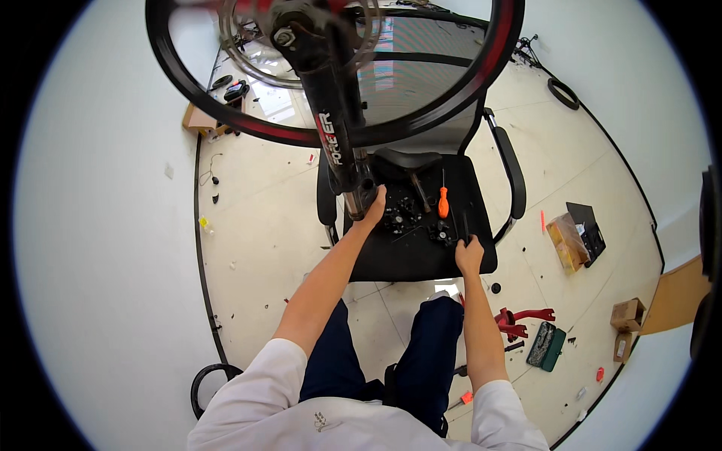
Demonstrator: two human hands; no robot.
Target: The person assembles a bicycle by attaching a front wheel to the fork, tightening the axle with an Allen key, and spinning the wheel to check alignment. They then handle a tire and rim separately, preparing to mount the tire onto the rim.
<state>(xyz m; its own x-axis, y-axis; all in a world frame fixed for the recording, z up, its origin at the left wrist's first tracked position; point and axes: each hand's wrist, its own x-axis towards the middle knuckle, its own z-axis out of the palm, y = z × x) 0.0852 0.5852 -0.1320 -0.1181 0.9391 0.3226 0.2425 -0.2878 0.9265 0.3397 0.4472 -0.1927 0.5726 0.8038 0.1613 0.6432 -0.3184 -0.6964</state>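
- A black fork (325, 124) with pale lettering slants over the left part of a chair, its axle end toward the top of the view and its silver tube end toward the person.
- A black and red wheel (263, 129) is mounted on it, cut off by the upper edge, with a blurred disc rotor (265, 77) near the hub.
- Left hand (374, 209): its grip is closed round the fork's near end.
- Right hand (470, 255): its grip is narrow, apparently around a dark slim piece (465, 224), too small to identify, above the seat's right side.
- Between the hands, on the black chair seat (421, 263), lie small black parts (402, 218), an orange-handled screwdriver (444, 204) and a bicycle saddle (406, 159) with its post.
- Right of the chair, on the pale floor (263, 248), lie a red frame part (519, 319), a green toolbox (547, 346) and, farther off, an open black case (590, 233).
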